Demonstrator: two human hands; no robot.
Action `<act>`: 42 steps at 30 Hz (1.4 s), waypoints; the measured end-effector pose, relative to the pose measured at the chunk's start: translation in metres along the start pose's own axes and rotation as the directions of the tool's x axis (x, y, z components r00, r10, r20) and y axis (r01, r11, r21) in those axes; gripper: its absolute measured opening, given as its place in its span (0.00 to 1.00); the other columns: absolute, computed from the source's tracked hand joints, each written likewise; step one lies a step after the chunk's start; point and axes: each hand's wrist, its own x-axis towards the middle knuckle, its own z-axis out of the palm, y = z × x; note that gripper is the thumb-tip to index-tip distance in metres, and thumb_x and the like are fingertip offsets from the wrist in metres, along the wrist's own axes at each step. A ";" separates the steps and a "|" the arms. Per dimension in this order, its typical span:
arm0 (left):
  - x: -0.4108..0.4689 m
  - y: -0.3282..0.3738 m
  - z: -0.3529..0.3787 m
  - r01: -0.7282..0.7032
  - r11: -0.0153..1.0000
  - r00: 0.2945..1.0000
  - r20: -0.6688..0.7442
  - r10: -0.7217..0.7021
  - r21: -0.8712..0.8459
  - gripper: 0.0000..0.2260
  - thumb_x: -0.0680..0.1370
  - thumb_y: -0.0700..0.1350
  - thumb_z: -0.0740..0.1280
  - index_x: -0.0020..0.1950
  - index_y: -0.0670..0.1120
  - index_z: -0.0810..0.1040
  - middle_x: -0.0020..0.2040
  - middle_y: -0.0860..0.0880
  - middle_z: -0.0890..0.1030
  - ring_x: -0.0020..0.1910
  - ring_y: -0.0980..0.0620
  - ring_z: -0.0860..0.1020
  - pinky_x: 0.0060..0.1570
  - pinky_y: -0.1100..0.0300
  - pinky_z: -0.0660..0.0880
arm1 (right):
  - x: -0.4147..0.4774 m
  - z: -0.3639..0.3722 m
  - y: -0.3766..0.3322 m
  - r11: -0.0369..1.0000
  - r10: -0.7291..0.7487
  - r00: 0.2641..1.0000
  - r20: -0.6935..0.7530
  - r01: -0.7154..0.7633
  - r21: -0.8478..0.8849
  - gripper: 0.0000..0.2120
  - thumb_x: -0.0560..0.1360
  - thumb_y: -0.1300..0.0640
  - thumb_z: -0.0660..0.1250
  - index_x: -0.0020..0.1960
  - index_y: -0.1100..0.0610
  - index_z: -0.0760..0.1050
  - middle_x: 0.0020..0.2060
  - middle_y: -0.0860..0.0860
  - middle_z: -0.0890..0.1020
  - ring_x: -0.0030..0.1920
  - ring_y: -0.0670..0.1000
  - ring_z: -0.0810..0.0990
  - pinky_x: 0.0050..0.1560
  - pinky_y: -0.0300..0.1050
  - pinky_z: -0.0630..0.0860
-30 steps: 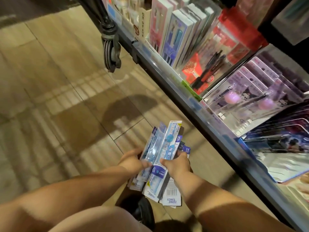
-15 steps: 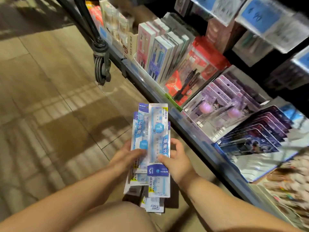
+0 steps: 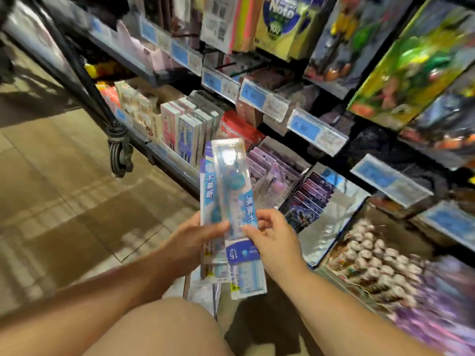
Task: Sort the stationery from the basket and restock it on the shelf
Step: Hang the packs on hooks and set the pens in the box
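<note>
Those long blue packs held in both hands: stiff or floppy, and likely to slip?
Probably stiff: the front pack stands straight above the left hand and right hand without sagging. Likely slippery: its clear film glares, and the packs behind sit fanned unevenly. Seemingly light: thumb pinches hold them.

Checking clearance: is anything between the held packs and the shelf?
Nothing visible. Left hand and right hand grip the blue packs in open air before the shelf; their slot cannot be told.

Bare left hand (image 3: 191, 244), right hand (image 3: 276, 244), forearms (image 3: 102, 291), knee (image 3: 164, 330)
</note>
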 end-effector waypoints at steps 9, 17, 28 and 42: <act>-0.035 0.076 0.120 -0.109 0.967 0.992 0.087 0.092 0.230 0.23 0.70 0.39 0.71 0.65 0.42 0.75 0.56 0.40 0.83 0.50 0.43 0.84 0.46 0.50 0.82 | -0.048 -0.085 -0.084 0.972 -0.230 0.965 -0.128 0.235 0.021 0.13 0.74 0.59 0.71 0.46 0.43 0.71 0.37 0.45 0.76 0.38 0.44 0.76 0.44 0.42 0.77; -0.074 0.088 0.249 -0.202 0.937 0.971 0.184 0.153 0.286 0.21 0.74 0.38 0.71 0.66 0.46 0.74 0.56 0.42 0.84 0.53 0.42 0.83 0.50 0.45 0.81 | -0.118 -0.191 -0.130 0.942 -0.333 0.893 -0.303 0.332 -0.056 0.11 0.71 0.57 0.75 0.45 0.46 0.73 0.40 0.45 0.82 0.41 0.40 0.81 0.43 0.35 0.78; -0.069 -0.005 0.372 -0.114 0.952 0.939 0.345 0.010 0.283 0.25 0.68 0.40 0.76 0.64 0.45 0.76 0.55 0.41 0.84 0.53 0.40 0.83 0.53 0.43 0.80 | -0.208 -0.318 -0.090 0.980 -0.173 0.843 -0.510 0.096 -0.173 0.11 0.67 0.56 0.78 0.40 0.52 0.75 0.30 0.48 0.82 0.32 0.44 0.81 0.38 0.43 0.77; -0.062 -0.094 0.425 0.032 0.990 0.888 0.450 -0.092 0.139 0.22 0.69 0.38 0.69 0.63 0.42 0.75 0.52 0.41 0.85 0.46 0.47 0.85 0.39 0.54 0.82 | -0.263 -0.373 -0.046 0.985 -0.031 0.797 -0.603 -0.078 -0.155 0.13 0.65 0.57 0.80 0.38 0.58 0.76 0.30 0.48 0.82 0.29 0.42 0.78 0.32 0.38 0.75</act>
